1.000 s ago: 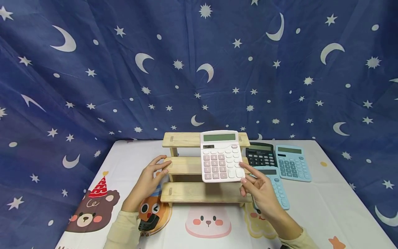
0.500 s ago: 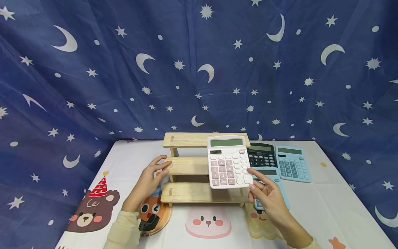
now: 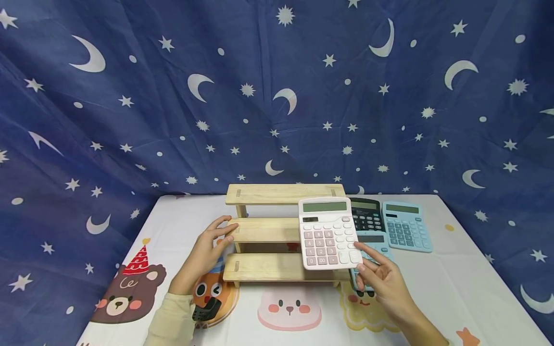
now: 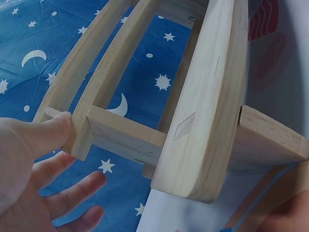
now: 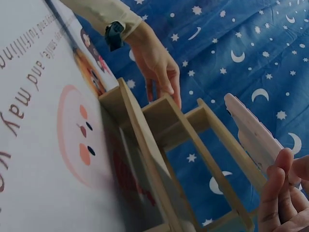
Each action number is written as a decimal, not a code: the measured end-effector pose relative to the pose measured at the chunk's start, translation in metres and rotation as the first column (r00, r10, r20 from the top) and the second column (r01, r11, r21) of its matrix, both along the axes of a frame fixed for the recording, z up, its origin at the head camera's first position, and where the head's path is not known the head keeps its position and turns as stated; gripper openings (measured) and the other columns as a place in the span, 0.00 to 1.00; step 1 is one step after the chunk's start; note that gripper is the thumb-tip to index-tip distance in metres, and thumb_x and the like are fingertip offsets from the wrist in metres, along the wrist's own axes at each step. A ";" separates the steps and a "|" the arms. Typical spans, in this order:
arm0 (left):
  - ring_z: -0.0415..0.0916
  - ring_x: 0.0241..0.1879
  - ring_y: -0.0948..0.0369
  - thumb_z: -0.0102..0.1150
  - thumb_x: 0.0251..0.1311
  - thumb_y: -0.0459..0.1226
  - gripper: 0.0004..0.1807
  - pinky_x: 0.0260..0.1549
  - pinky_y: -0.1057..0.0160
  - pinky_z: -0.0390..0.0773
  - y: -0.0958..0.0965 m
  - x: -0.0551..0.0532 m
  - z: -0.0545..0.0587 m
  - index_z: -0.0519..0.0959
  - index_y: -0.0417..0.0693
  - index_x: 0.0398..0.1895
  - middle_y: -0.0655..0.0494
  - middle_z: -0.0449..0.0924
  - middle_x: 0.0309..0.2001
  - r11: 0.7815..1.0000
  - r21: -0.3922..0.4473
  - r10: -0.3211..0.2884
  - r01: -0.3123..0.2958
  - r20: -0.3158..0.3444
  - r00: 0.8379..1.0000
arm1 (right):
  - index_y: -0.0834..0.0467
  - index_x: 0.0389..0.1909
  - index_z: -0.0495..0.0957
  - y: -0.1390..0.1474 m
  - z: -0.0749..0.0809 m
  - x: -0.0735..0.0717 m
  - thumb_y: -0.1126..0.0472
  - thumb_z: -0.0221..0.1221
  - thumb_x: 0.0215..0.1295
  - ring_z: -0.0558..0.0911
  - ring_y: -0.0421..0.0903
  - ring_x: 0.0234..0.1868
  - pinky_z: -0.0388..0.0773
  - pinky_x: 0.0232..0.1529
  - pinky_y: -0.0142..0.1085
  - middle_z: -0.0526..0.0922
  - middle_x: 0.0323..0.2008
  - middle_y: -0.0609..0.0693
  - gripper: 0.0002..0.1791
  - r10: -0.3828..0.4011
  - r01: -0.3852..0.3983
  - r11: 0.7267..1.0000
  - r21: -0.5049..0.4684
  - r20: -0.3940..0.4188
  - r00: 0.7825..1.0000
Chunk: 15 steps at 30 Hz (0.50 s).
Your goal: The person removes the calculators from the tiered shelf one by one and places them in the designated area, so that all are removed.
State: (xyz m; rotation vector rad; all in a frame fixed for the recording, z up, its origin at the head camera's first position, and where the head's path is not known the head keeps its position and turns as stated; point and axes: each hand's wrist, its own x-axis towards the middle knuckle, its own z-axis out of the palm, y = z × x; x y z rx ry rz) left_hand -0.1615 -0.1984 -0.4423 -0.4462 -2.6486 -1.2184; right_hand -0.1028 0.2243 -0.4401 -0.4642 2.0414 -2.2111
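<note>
My right hand (image 3: 383, 278) pinches a white and pink calculator (image 3: 324, 226) by its lower right corner. The calculator is held up in front of the right part of a three-tier wooden shelf rack (image 3: 259, 266), its keys and display facing the head camera. From the right wrist view the calculator (image 5: 251, 128) appears edge-on, apart from the boards. My left hand (image 3: 207, 252) grips the left end of the rack's middle board, thumb at its front edge; in the left wrist view the other fingers (image 4: 77, 193) spread below that board end.
Right of the rack lie a black calculator (image 3: 367, 218), a blue calculator (image 3: 407, 226) and another blue calculator (image 3: 374, 245) partly hidden behind the held one. A patterned white cloth (image 3: 467, 288) covers the table; a blue star curtain (image 3: 277, 96) hangs behind.
My right hand has moved the white and pink calculator to the right and lower, uncovering more of the rack's boards. My left hand has stayed on the rack.
</note>
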 end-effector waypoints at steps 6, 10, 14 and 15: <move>0.66 0.71 0.36 0.59 0.69 0.32 0.21 0.61 0.37 0.73 0.000 0.000 0.000 0.78 0.37 0.63 0.38 0.68 0.72 1.000 0.004 0.000 0.000 -0.002 1.000 | 0.55 0.74 0.63 0.010 -0.002 0.003 0.68 0.48 0.78 0.79 0.33 0.25 0.46 0.10 0.47 0.84 0.30 0.42 0.26 -0.009 0.007 0.999 0.047 0.037 0.999; 0.66 0.71 0.36 0.59 0.69 0.33 0.21 0.60 0.38 0.73 0.000 0.000 0.000 0.78 0.37 0.63 0.38 0.68 0.72 1.000 0.010 -0.002 0.002 0.001 1.000 | 0.53 0.74 0.63 0.017 -0.003 0.005 0.69 0.48 0.78 0.79 0.33 0.26 0.68 0.16 0.31 0.88 0.43 0.40 0.27 -0.014 0.013 0.999 0.042 0.026 1.000; 0.66 0.71 0.36 0.59 0.69 0.33 0.21 0.60 0.37 0.73 -0.001 -0.001 -0.001 0.78 0.38 0.63 0.38 0.68 0.72 1.000 0.012 -0.003 0.003 0.001 1.000 | 0.46 0.72 0.66 0.023 -0.003 0.007 0.69 0.48 0.78 0.80 0.33 0.26 0.75 0.24 0.24 0.88 0.49 0.41 0.26 -0.017 0.015 0.999 0.029 0.040 0.999; 0.66 0.71 0.36 0.59 0.69 0.33 0.21 0.60 0.37 0.73 -0.001 -0.001 -0.001 0.78 0.38 0.63 0.38 0.67 0.72 1.000 0.011 -0.003 0.003 0.001 1.000 | 0.45 0.71 0.67 0.025 -0.003 0.008 0.69 0.48 0.78 0.80 0.33 0.26 0.75 0.24 0.24 0.88 0.48 0.41 0.26 -0.017 0.016 0.999 0.029 0.043 0.999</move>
